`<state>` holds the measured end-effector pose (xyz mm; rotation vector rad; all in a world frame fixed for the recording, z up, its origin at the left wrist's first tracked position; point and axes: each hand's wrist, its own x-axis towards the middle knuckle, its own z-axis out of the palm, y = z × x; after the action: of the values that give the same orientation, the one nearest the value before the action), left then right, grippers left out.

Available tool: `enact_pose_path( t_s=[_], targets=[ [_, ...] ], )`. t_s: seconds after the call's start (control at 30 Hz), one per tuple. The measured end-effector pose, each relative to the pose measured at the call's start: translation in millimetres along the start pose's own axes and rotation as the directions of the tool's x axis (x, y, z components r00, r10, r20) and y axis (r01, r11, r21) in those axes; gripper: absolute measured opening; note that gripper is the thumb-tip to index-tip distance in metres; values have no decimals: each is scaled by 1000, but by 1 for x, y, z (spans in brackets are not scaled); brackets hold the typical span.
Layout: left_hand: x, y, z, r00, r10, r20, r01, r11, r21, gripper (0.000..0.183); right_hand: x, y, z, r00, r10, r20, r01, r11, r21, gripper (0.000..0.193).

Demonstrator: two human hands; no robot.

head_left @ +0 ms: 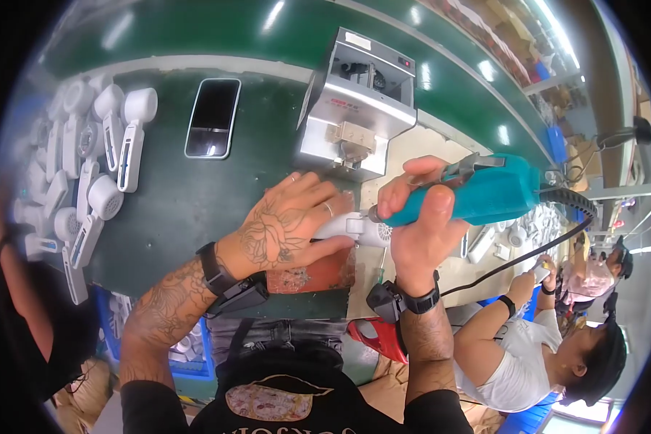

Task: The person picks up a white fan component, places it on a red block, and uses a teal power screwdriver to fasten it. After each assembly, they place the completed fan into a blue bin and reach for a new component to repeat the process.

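My left hand (286,220) lies over a white handheld fan (353,227), its fingers wrapped round the handle and pressing it down. Most of that handle is hidden under the hand; the hinge and part of the round vented head show. A reddish-brown pad (318,278) lies beneath. Closed round a teal electric screwdriver (495,189), my right hand (427,235) keeps the tool nearly level. Its tip points left and meets the fan near the hinge, though the exact contact is too small to make out.
A metal screw feeder (369,108) stands just beyond my hands. The phone (213,119) lies on the green bench, left of it. Several white fans (126,141) are heaped at the far left. A black cable (528,254) curves from the screwdriver. A co-worker (517,362) sits at right.
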<state>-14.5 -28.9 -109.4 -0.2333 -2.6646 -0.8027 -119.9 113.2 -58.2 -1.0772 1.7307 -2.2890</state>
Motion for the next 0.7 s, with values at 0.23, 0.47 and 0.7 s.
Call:
enact_pose_path(
  t_s=[0.23,0.47,0.7],
  targets=[
    [9,8,-38,1000,-26,-11,25,995,-95,45,25,-25,16,990,129,50,-129,992,-7,57],
    [13,9,-37,1000,-13,-2,13,998,-54,46,26,-16,16,986,122,111,-124,992,9,47],
    [9,8,-36,999,6,-54,-9,998,-65,45,26,-14,20,983,175,59,-173,985,-28,49]
  ],
)
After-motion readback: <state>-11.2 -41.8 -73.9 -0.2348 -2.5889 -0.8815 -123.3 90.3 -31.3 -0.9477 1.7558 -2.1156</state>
